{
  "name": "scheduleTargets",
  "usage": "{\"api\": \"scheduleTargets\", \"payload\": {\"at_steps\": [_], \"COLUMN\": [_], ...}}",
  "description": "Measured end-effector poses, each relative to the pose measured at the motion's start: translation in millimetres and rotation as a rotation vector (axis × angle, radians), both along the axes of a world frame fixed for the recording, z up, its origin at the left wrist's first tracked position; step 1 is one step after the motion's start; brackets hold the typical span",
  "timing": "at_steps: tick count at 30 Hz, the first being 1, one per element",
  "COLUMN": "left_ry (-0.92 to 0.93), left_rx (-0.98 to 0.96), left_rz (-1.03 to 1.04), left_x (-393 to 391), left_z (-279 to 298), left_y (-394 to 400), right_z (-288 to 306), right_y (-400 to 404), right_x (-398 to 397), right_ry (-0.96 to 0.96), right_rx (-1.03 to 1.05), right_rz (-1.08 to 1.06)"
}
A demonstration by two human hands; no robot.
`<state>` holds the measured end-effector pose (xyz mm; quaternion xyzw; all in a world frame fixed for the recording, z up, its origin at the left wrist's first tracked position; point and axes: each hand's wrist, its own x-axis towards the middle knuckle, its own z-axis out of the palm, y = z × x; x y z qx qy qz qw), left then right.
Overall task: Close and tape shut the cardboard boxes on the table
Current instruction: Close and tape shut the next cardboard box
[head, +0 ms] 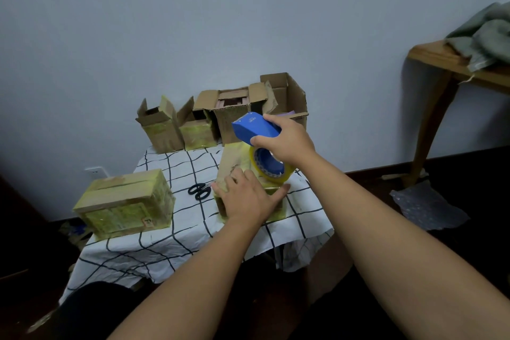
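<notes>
My left hand lies flat on top of the closed cardboard box near the middle of the counter, fingers straight and spread, pressing the flaps down. The hand hides most of the box's near half, so I cannot tell how its seam lies there. My right hand grips the blue tape dispenser, fingers curled round its handle; the roll of yellowish tape hangs under it, just above the far right part of the box top. Whether the tape touches the cardboard I cannot tell.

Black scissors lie on the cloth just left of that box. Further left stands a taped box, closed, glossy with yellowish tape. At the far edge, against the wall, four open boxes stand in a row with flaps up; their contents are dark and hard to make out.

The counter wears a white cloth with a black grid, hanging over the near edge. A wooden side table, cut off by the right edge, carries a grey-green bundle. Crumpled plastic wrap lies on the dark floor.
</notes>
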<state>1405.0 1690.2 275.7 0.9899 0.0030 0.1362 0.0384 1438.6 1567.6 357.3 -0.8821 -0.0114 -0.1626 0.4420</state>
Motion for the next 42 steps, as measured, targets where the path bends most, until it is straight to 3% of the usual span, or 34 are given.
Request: {"api": "scheduleTargets", "payload": {"at_steps": [6,12,21,30,36,42], "left_ry": [-0.003,-0.052,-0.193,-0.341,-0.439,-0.605], "left_rx": [-0.053,0.109,0.104,0.109,-0.077,-0.027], "left_rz": [0.028,-0.048,-0.062,-0.207,-0.584,-0.493], "left_x": [-1.6,-3.8,3.0,10.0,6.9,5.3], "left_z": [-0.4,-12.9,-27.5,-33.5,-36.6,-33.6], "left_y": [-6.3,4.3,10.4,27.4,29.5,5.1], "right_z": [-0.1,-0.7,-3.1,-1.8,-0.8,-0.7], "right_y": [3.5,2.6,1.4,-0.6,-1.5,-0.3], "right_x": [-0.2,-1.2,-0.8,-2.4,0.1,-1.8], "right_ry": [0.002,-0.004,-0.016,-0.022,-0.005,-0.012], "right_rx": [-0.032,-0.022,-0.017,0.003,-0.007,-0.029], "right_rz": [0.005,0.001,0.002,0.020,0.016,0.021]}}
